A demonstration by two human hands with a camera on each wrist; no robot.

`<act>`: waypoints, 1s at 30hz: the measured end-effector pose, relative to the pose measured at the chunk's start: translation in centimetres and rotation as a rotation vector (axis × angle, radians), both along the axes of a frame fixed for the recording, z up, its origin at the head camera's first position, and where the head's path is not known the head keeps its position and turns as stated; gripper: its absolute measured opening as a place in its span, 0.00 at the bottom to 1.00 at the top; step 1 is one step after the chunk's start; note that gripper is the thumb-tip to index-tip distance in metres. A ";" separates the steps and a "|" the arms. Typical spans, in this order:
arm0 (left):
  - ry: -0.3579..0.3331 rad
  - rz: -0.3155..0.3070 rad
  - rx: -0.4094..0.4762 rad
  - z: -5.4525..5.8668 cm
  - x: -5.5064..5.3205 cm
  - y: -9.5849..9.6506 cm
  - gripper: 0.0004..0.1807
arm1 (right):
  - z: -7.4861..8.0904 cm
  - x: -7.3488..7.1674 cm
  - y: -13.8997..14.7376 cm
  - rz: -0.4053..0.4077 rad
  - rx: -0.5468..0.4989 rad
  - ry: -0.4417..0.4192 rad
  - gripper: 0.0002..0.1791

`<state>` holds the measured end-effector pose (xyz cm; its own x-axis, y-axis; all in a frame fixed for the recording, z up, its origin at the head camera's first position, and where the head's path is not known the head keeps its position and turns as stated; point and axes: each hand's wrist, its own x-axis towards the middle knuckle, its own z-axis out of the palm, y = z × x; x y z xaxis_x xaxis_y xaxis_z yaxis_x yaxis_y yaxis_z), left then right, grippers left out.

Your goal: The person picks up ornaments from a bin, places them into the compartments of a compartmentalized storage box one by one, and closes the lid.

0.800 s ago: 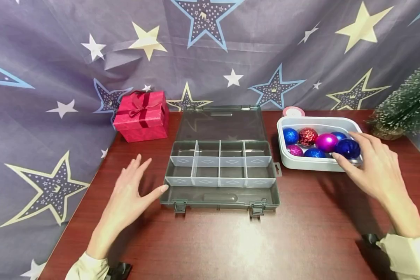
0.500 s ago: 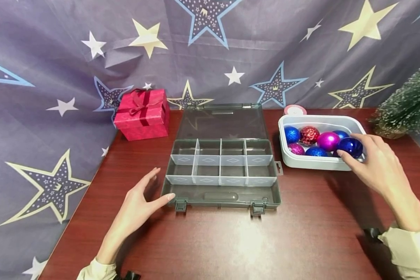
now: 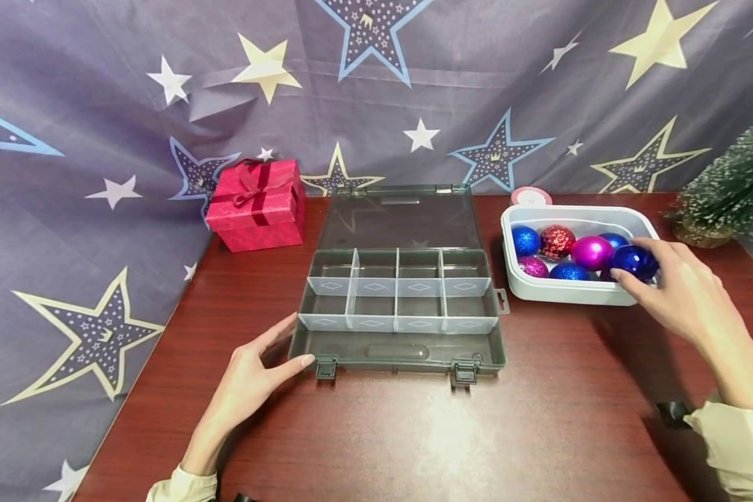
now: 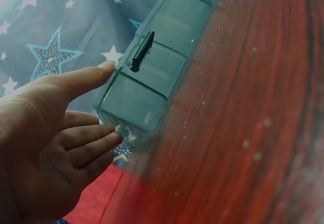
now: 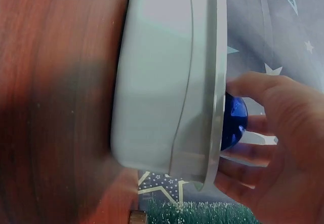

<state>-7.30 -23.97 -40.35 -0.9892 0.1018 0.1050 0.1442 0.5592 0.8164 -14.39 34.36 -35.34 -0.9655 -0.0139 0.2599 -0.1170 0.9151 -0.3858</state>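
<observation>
My right hand (image 3: pixel 696 307) holds a shiny dark blue Christmas ball (image 3: pixel 634 263) between thumb and fingers, at the right end of a white plastic tub (image 3: pixel 567 291). The same ball (image 5: pixel 234 121) shows above the tub's rim in the right wrist view. Glittery blue, red and pink balls lie in the tub, among them a glossy magenta ball (image 3: pixel 592 252). In mid-table stands a clear dark divided case (image 3: pixel 395 352), its lid (image 3: pixel 398 217) laid back. My left hand (image 3: pixel 245 383) is at the case's front left corner, thumb and fingers extended; contact is hard to tell.
A red gift box (image 3: pixel 257 213) with a bow stands back left. Behind the tub lies a pink-rimmed round roll (image 3: pixel 530 197). A small frosted tree (image 3: pixel 731 188) is at the far right, and a star-patterned cloth (image 3: pixel 376 104) hangs behind the table.
My left hand has moved right and toward the front, to the case's front left corner. The right hand stays around the blue ball; the view has shifted slightly.
</observation>
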 end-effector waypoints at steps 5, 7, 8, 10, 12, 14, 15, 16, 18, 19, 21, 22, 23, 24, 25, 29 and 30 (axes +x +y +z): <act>0.009 -0.022 0.028 -0.3 0.0 0.0 0.37 | 0.0 0.2 0.3 0.004 0.001 0.017 0.33; 0.011 -0.024 0.031 -0.4 0.0 -0.1 0.37 | 0.0 0.3 0.3 0.001 -0.008 0.031 0.33; 0.012 -0.025 0.032 -0.5 0.0 -0.1 0.37 | 0.1 0.4 0.3 -0.002 -0.013 0.039 0.33; 0.015 -0.024 0.034 -0.6 0.0 -0.2 0.37 | 0.2 0.5 0.2 -0.011 -0.026 0.056 0.33; 0.016 -0.027 0.042 -0.8 0.0 -0.2 0.37 | 0.3 0.6 0.0 -0.015 -0.046 0.079 0.33; 0.019 -0.030 0.047 -0.9 0.0 -0.3 0.37 | 0.4 0.8 -0.2 -0.014 -0.067 0.107 0.32; 0.020 -0.029 0.047 -0.9 0.0 -0.3 0.37 | 0.4 0.9 -0.3 -0.011 -0.079 0.122 0.32; 0.020 -0.031 0.048 -0.9 0.0 -0.3 0.38 | 0.5 0.9 -0.5 -0.008 -0.089 0.138 0.31; 0.019 -0.028 0.044 -0.9 0.0 -0.3 0.38 | 0.5 1.1 -0.9 0.008 -0.111 0.173 0.31; 0.018 -0.027 0.043 -0.9 0.0 -0.3 0.38 | 0.5 1.1 -1.2 0.020 -0.120 0.191 0.31; 0.017 -0.026 0.039 -0.8 0.0 -0.4 0.38 | 0.5 1.3 -1.7 0.048 -0.138 0.222 0.31; 0.015 -0.025 0.038 -0.8 0.0 -0.4 0.38 | 0.5 1.4 -2.0 0.066 -0.143 0.236 0.31; 0.015 -0.025 0.036 -0.8 0.0 -0.4 0.38 | 0.5 1.5 -2.2 0.087 -0.152 0.252 0.31; 0.015 -0.024 0.034 -0.8 0.0 -0.4 0.38 | 0.5 1.5 -2.5 0.108 -0.156 0.266 0.31; 0.015 -0.026 0.036 -0.8 0.0 -0.4 0.38 | 0.5 1.5 -2.7 0.127 -0.163 0.275 0.31; 0.012 -0.024 0.038 -0.7 0.0 -0.3 0.38 | 0.6 1.5 -3.7 0.211 -0.186 0.301 0.32; 0.011 -0.024 0.041 -0.7 0.1 -0.3 0.38 | 0.7 1.4 -4.0 0.232 -0.188 0.307 0.32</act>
<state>-7.25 -24.30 -41.09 -0.9852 0.1214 0.1207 0.1668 0.5218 0.8366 -13.01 30.35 -34.64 -0.8196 -0.1468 0.5538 -0.4471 0.7683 -0.4581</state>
